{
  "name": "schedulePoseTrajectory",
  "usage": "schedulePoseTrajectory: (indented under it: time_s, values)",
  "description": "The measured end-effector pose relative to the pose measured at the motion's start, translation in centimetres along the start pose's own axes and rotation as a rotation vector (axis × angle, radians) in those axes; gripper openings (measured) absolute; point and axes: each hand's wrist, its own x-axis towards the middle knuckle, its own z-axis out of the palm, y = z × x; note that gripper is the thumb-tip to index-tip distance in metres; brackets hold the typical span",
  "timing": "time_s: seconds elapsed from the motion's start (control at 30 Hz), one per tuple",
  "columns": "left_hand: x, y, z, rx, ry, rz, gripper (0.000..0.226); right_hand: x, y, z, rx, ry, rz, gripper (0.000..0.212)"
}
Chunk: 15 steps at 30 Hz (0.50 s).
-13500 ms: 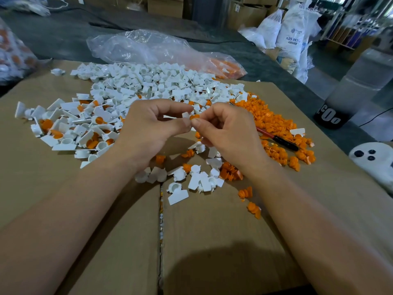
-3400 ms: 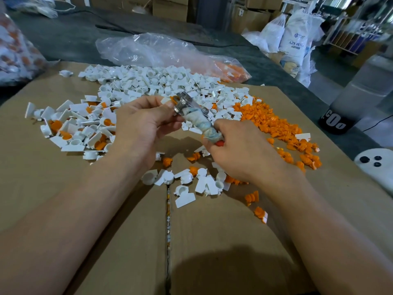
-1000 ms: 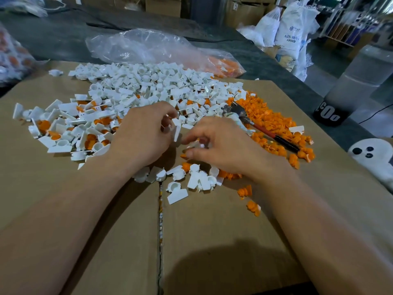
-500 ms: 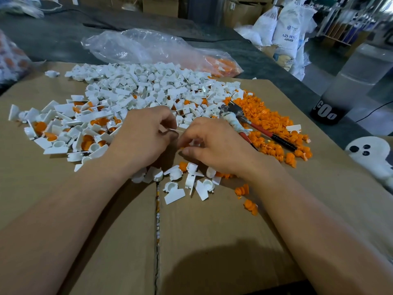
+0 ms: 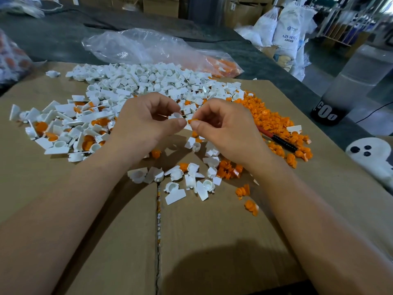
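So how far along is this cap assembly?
Done: a small heap of plugged caps, orange inside white, lies at the left. In hand: the left hand pinches a white cap, the right hand an orange plug, nearly touching. Left: most, judging by the big heap of bare white caps behind and the loose orange plugs at right.

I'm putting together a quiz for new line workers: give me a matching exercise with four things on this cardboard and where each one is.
Things:
1. white piece
2. orange piece
3. red-and-black tool
4. clear plastic bag

Places:
a. lying among the orange pile
b. pinched by the right hand
c. behind the white pile
d. held by the left hand

Pairs: 1-d, 2-b, 3-a, 4-c.
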Motion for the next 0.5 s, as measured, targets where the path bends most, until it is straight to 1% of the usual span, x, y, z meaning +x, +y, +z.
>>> schedulePoseTrajectory:
  time_s: [0.1, 0.2, 0.33, 0.5]
  values:
    - [-0.07, 0.07, 0.00, -0.001, -0.028, -0.043, 0.020, 0.01, 0.02, -0.17, 0.052, 0.067, -0.009, 0.017]
    - [-0.34, 0.32, 0.13, -0.069, -0.072, -0.054, 0.024, 0.08, -0.04, -0.30, 0.124, 0.106, -0.011, 0.020]
    - [-0.34, 0.56, 0.29, -0.118, -0.033, -0.066, 0.023, 0.02, -0.11, -0.03, 0.190, 0.069, 0.015, 0.021]
    - [-0.28, 0.77, 0.22, -0.137, 0.000, -0.067, 0.021, -0.03, -0.17, 0.02, 0.243, 0.105, 0.003, 0.023]
